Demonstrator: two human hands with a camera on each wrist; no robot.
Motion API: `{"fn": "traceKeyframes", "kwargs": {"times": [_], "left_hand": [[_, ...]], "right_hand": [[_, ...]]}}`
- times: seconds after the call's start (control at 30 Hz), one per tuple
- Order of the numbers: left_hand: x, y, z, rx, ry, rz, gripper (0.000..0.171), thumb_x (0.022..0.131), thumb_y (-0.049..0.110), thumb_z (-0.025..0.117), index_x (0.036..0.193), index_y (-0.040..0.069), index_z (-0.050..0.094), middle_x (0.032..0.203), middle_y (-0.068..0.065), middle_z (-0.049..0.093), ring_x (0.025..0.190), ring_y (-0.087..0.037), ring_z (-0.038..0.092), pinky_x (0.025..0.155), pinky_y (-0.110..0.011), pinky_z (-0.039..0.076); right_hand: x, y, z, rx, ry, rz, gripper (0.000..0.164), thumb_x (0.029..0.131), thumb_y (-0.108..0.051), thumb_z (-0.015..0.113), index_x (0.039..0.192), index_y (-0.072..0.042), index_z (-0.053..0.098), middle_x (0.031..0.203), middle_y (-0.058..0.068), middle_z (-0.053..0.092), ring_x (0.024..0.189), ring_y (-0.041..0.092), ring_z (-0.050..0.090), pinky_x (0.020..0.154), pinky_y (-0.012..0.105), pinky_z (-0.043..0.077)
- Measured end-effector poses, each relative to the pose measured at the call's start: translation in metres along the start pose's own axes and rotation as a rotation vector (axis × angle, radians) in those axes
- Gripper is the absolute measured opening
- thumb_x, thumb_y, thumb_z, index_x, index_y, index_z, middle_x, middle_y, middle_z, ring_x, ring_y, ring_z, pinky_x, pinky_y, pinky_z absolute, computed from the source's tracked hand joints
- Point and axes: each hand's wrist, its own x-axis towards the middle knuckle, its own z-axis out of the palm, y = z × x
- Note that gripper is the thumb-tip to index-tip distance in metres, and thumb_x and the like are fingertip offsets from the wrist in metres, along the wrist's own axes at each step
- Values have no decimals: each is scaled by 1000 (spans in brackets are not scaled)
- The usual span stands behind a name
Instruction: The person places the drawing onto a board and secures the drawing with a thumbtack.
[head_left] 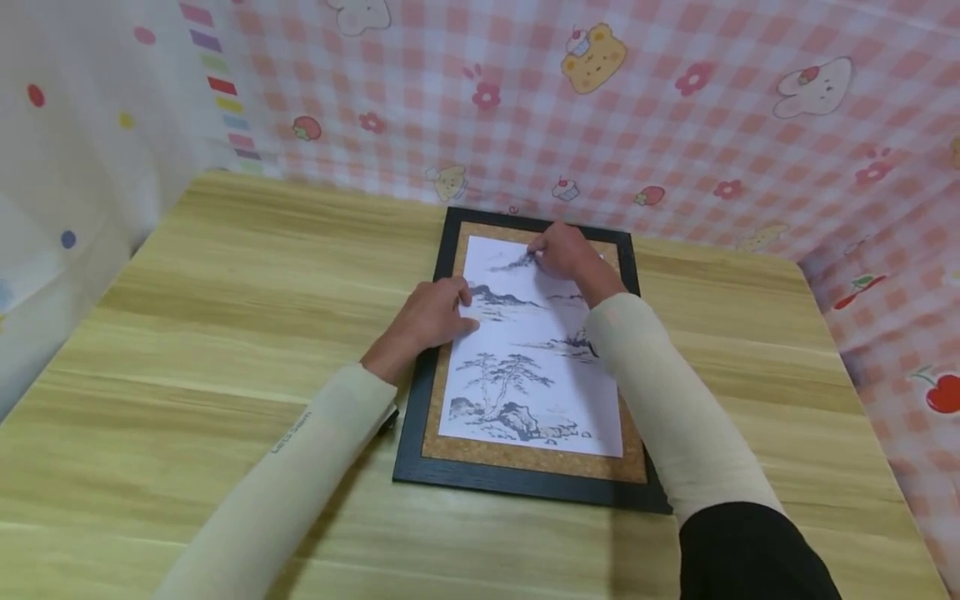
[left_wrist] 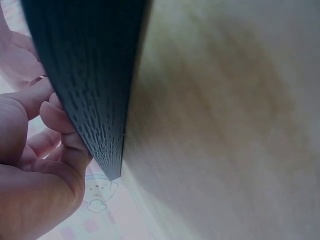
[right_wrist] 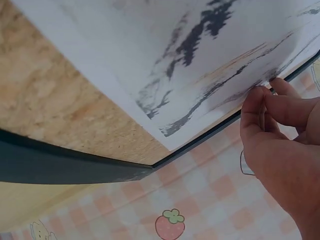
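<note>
A white paper point(head_left: 540, 325) printed with an ink landscape of mountains and trees lies on a cork board point(head_left: 525, 457) with a black frame point(head_left: 525, 492). My left hand point(head_left: 431, 315) reaches over the board's left side, thumb and forefinger apart at the paper's left edge. In the left wrist view, the black frame border point(left_wrist: 95, 90) hides part of its fingers. Near the top of the paper is my right hand point(head_left: 564, 250), fingers bent. Thumb and fingertips come together against the print in the right wrist view; whatever may be between them is hidden.
The board lies flat on a wood-grain table point(head_left: 225, 333), its far edge near a pink checked cloth point(head_left: 510, 108) printed with bears, rabbits and strawberries. A white dotted cloth point(head_left: 75, 167) hangs at the left.
</note>
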Motion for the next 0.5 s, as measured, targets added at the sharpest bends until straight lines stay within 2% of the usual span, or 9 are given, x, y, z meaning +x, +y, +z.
{"fn": "traceKeyframes", "kwargs": {"times": [0.27, 0.5], "left_hand": [[-2, -5, 1, 7, 21, -8, 28, 84, 23, 69, 103, 7, 57, 84, -7, 58, 71, -20, 52, 61, -29, 42], [-2, -9, -2, 37, -7, 43, 22, 87, 24, 65, 102, 8, 58, 86, -7, 60, 72, -20, 52, 61, -29, 41]], "right_hand": [[-2, 4, 5, 12, 10, -103, 40, 93, 0, 43, 129, -11, 56, 136, 8, 52, 129, 26, 46, 105, 41, 37], [-4, 4, 6, 52, 17, -117, 39, 95, -3, 41, 130, -11, 55, 137, 10, 52, 128, 27, 45, 105, 42, 37]]}}
